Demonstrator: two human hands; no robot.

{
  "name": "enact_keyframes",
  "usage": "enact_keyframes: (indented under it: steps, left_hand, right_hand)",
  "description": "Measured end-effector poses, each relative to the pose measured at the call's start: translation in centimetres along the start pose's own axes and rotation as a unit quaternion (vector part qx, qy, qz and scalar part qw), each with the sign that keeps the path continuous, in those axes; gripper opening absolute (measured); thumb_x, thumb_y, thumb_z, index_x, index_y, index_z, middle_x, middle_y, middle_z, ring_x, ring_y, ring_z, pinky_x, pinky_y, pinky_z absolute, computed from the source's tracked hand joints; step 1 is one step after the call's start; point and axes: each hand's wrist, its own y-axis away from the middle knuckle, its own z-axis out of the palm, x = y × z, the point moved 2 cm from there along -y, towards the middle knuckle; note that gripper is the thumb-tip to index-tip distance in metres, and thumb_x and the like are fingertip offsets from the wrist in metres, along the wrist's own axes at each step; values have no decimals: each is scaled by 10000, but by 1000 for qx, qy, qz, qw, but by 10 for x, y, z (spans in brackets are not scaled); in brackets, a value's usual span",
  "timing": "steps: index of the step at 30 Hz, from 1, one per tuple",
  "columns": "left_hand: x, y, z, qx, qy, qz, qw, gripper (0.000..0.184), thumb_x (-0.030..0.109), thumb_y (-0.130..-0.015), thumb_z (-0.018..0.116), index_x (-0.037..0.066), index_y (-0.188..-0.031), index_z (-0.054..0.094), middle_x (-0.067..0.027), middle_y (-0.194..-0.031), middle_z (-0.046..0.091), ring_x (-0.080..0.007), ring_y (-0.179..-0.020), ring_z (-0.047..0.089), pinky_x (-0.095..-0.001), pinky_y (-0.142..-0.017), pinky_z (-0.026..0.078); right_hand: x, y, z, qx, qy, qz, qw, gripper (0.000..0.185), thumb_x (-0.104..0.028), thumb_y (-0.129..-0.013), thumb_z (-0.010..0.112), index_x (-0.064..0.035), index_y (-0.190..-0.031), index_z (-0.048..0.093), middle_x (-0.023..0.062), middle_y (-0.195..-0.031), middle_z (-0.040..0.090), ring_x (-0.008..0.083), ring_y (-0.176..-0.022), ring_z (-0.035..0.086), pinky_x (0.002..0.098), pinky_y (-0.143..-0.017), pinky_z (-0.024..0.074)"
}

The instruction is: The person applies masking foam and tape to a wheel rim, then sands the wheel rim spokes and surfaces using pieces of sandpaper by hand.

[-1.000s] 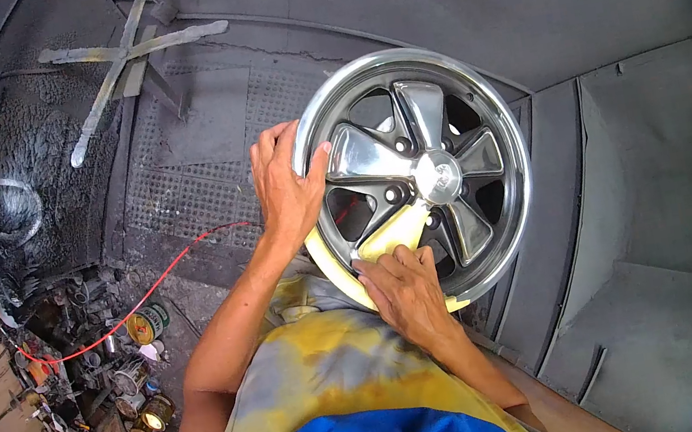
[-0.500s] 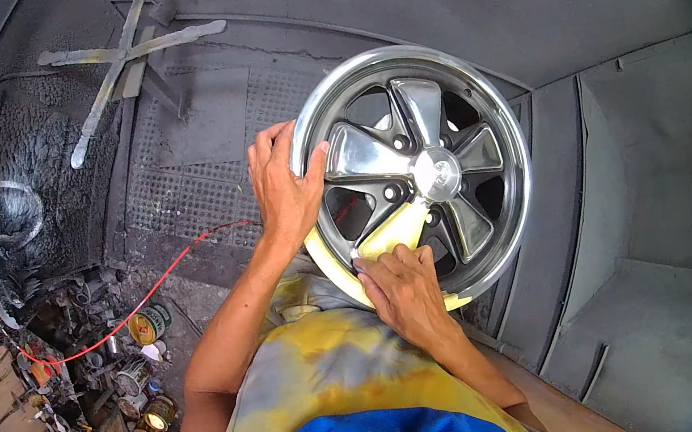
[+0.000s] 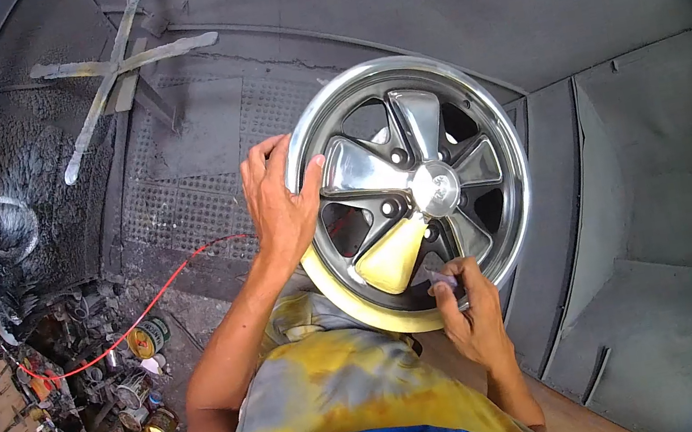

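A polished five-spoke car wheel rim (image 3: 416, 114) faces me, tilted upright in front of my body. Its lower-left lip and lowest spoke (image 3: 393, 258) look yellow, much like the shirt below. My left hand (image 3: 280, 199) is closed on the rim's left edge, thumb over the front lip and fingers round the outside. At the bottom right of the rim, my right hand (image 3: 475, 318) pinches a small greyish-purple piece (image 3: 440, 280), thin like folded abrasive paper or cloth. That piece is over the gap beside the yellow-looking spoke; whether it touches metal I cannot tell.
A red hose (image 3: 152, 305) runs across the floor from the left towards the wheel. Open paint cans (image 3: 147, 340) and clutter crowd the lower left. A paint-crusted cross-shaped stand (image 3: 114, 67) is at the upper left. Grey booth panels (image 3: 646, 168) rise on the right.
My right hand has moved right and off the yellow-looking spoke, and the small piece between its fingers now shows. My left hand keeps its hold on the rim.
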Motion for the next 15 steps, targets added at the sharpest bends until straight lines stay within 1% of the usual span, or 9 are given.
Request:
enact_keyframes:
  steps: [2, 4, 5, 6, 8, 9, 10, 12, 15]
  left_hand:
    - [0, -1, -1, 0, -4, -5, 1000, 488, 246, -985, 830, -16, -1384, 723, -194, -1357, 660, -401, -1240, 596, -523, -1089, 473]
    - [2, -2, -1, -4, -5, -5, 1000, 489, 249, -989, 825, -12, -1390, 725, -192, -1358, 661, -398, -1238, 597, -520, -1090, 474]
    - [2, -2, -2, -2, -4, 1, 1000, 491, 259, -994, 819, -11, -1392, 726, -190, -1359, 661, -395, -1234, 597, -520, -1092, 474]
    - [1, -2, -2, -3, -4, 1, 1000, 491, 259, -994, 819, -11, -1392, 726, -190, -1359, 661, -395, -1234, 597, -520, -1092, 474]
    - [1, -3, -2, 3, -6, 4, 1000, 466, 256, -1016, 814, -18, -1384, 732, -188, -1357, 677, -375, -1249, 605, -486, -1109, 476]
    - [2, -3, -2, 3, -7, 5, 1000, 466, 256, -1016, 814, -18, -1384, 732, -188, -1357, 677, -375, -1249, 605, -486, -1109, 476]
    - [2, -4, -2, 0, -9, 4, 1000, 467, 260, -1017, 814, -20, -1383, 735, -191, -1357, 677, -375, -1250, 606, -484, -1108, 478]
    - [1, -8, -3, -2, -12, 2, 1000, 468, 264, -1018, 813, -22, -1382, 738, -193, -1357, 678, -375, -1252, 607, -483, -1107, 480]
    - [-2, -12, -1, -6, -18, -6, 1000, 477, 280, -1015, 817, -23, -1377, 747, -198, -1360, 678, -377, -1256, 608, -484, -1108, 484]
  right_hand:
    - [10, -4, 6, -32, -36, -13, 999, 190, -97, -1043, 656, 40, -1158, 592, 242, -1036, 765, 414, -874, 755, 467, -805, 586]
    - [8, -6, 19, -48, -76, -152, 984, 265, -81, -1028, 646, 28, -1268, 621, 220, -1014, 768, 377, -842, 768, 440, -782, 588]
    - [3, -4, 18, -132, -49, -93, 986, 421, -66, -1001, 637, -4, -1418, 624, 201, -1049, 776, 372, -854, 780, 441, -787, 606]
    - [-6, -7, 19, -131, -50, -93, 986, 421, -66, -1001, 637, -4, -1418, 624, 201, -1049, 776, 372, -854, 780, 441, -787, 606]
    - [-24, -17, 34, -233, 0, -110, 966, 497, -75, -1007, 611, 27, -1492, 577, 206, -1169, 789, 363, -822, 762, 408, -770, 607]
    - [-21, -22, 43, -233, 34, -165, 958, 699, -60, -971, 631, 2, -1650, 476, 213, -1161, 792, 413, -868, 775, 450, -781, 632]
    - [-19, -23, 53, -234, 34, -166, 957, 699, -60, -971, 631, 2, -1650, 476, 213, -1161, 792, 413, -868, 775, 450, -781, 632]
    - [-19, -25, 65, -202, 99, -187, 956, 711, -71, -960, 638, -10, -1647, 467, 227, -1127, 797, 429, -877, 785, 519, -774, 635]
    - [-16, -16, 62, -216, 139, -180, 950, 732, -93, -956, 646, -24, -1659, 455, 244, -1122, 799, 438, -857, 789, 544, -762, 632]
